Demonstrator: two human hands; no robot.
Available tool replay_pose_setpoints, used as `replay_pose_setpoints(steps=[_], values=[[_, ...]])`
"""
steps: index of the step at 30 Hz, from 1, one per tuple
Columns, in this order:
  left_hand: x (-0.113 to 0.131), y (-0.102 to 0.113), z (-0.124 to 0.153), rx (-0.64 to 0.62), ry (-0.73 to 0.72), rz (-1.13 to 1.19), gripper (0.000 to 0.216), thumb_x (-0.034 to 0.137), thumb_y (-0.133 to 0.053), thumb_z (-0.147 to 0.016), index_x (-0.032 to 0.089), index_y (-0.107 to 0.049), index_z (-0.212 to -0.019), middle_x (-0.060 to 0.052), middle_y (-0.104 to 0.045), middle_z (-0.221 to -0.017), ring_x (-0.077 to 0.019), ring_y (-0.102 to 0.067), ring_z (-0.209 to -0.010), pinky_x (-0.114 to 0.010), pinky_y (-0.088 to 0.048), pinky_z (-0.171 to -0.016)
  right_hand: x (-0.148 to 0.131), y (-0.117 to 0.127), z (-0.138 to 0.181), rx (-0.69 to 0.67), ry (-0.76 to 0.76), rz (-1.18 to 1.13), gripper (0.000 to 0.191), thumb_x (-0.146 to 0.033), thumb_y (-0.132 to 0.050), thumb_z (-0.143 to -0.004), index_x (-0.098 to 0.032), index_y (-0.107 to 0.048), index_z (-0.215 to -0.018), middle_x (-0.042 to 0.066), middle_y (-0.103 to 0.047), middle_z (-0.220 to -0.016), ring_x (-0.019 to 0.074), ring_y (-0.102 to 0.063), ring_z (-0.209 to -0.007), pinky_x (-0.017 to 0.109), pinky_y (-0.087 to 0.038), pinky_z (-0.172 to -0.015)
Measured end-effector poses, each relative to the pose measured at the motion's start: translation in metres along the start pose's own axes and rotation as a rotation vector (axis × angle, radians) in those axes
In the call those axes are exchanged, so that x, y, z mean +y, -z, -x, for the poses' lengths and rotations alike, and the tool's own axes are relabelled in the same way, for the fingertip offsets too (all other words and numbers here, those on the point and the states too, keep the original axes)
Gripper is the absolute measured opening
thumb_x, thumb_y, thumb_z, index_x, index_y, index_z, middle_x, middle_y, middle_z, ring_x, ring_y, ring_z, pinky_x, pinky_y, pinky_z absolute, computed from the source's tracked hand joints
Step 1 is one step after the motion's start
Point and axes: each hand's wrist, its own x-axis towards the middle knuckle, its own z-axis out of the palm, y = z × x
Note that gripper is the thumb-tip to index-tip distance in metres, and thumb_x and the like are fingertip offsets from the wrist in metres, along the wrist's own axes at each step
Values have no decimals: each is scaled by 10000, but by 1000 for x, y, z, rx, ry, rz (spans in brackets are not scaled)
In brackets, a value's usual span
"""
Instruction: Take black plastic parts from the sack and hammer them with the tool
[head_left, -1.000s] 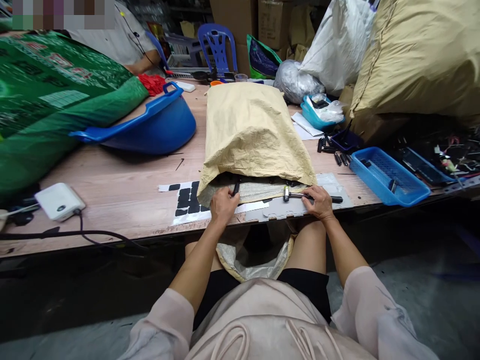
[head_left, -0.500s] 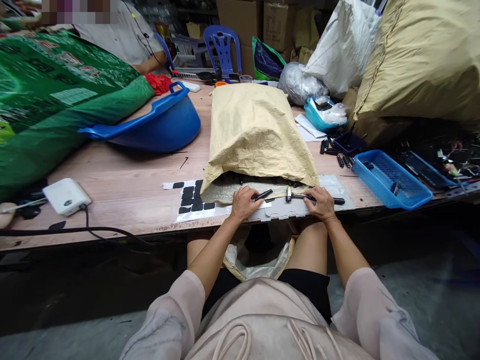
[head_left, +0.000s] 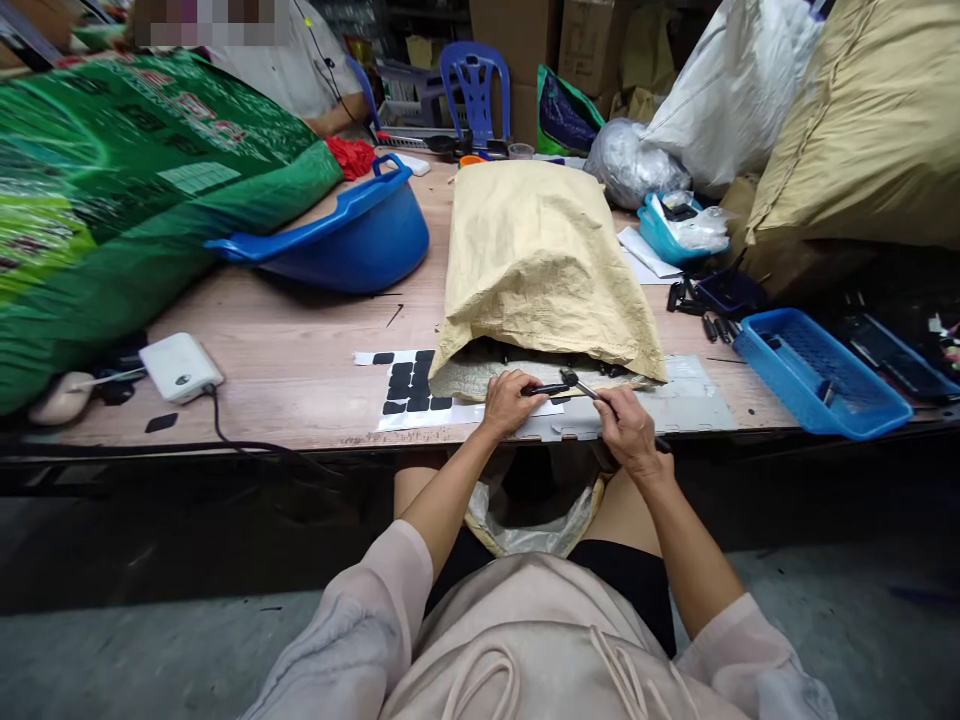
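Observation:
My left hand [head_left: 508,400] is closed on a short black rod-shaped part [head_left: 546,389] and holds it flat near the table's front edge. My right hand [head_left: 627,430] grips a small hammer [head_left: 581,385] by its black handle, with the metal head raised over the part's right end. Both hands work at the open mouth of a tan woven sack [head_left: 546,265] lying on the wooden table [head_left: 300,360]; more black parts show inside the mouth. A white sheet of black adhesive pads [head_left: 409,385] lies just left of my left hand. A second sack [head_left: 529,515] hangs open between my knees.
A blue basin [head_left: 352,235] and a big green sack [head_left: 127,200] fill the left. A white box with a cable [head_left: 180,366] sits front left. A blue tray [head_left: 817,372] and loose black parts lie right. Another person sits at the far end beside a blue chair [head_left: 472,85].
My left hand drew a black part out of the sack mouth and moved right. My right hand lifted the hammer off the table and swung its head toward the part.

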Motion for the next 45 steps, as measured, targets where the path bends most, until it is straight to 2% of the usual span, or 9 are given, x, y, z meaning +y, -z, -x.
replay_pose_setpoints(steps=[3,6,13,19,25,29,36,40,45], values=[[-1,-1,-1,-2,22,-9,108,314,-809,-850,268,-797,-947,-19,-712,-940,-231,-619,-1001,-377,-421,-923,-27,-18,3,-48,-47,-6,300,-342,-474,-1075,-284,-713,-1247,54,-719,-1072,200,-689,-984,281,-543,-799],[0,-1,-1,-3,26,-8,114,327,-821,-840,269,-799,-936,-19,-690,-925,-231,-612,-1003,-372,-419,-910,-35,-25,2,-86,-93,26,320,-310,-495,-1061,-305,-723,-1286,43,-720,-1054,196,-689,-921,274,-539,-749],[3,-2,-1,9,52,12,117,292,-829,-823,274,-807,-936,-7,-705,-920,-227,-627,-1012,-381,-424,-950,-44,-17,-4,-7,-62,-70,344,-318,-479,-1083,-293,-731,-1317,50,-706,-1016,186,-691,-926,270,-548,-813],[3,-2,-2,25,54,26,123,281,-844,-802,268,-791,-912,-2,-710,-913,-218,-631,-999,-364,-427,-947,-56,-22,1,1,-89,18,347,-301,-496,-1079,-309,-734,-1330,48,-697,-991,177,-682,-888,251,-522,-739],[4,0,-2,31,70,16,114,300,-842,-792,249,-762,-855,2,-685,-862,-210,-623,-942,-353,-427,-901,-57,-22,2,-98,-144,98,332,-265,-524,-1051,-332,-759,-1277,28,-703,-958,172,-660,-820,251,-472,-644],[5,1,-1,21,66,39,108,278,-836,-794,267,-783,-888,5,-687,-876,-210,-630,-956,-363,-428,-929,-61,-15,-2,-19,-160,101,364,-287,-479,-1077,-307,-730,-1340,46,-700,-997,174,-666,-864,254,-477,-684],[6,2,-1,18,70,20,86,271,-820,-801,261,-789,-880,-7,-698,-886,-226,-643,-987,-378,-438,-936,-54,-16,2,-62,-197,157,345,-262,-499,-1057,-319,-759,-1276,36,-699,-980,164,-647,-818,245,-449,-647],[5,1,0,24,55,17,88,260,-813,-795,254,-775,-874,-6,-701,-902,-222,-641,-987,-374,-441,-934,-46,-6,-6,53,-212,169,352,-315,-485,-1074,-313,-740,-1316,47,-703,-1011,178,-665,-889,254,-469,-707],[3,0,0,22,59,7,120,242,-804,-786,253,-759,-897,-15,-712,-947,-233,-635,-1014,-380,-437,-949,-6,10,-11,117,-150,190,329,-362,-514,-1056,-287,-760,-1262,67,-717,-1054,213,-666,-970,287,-492,-771]])
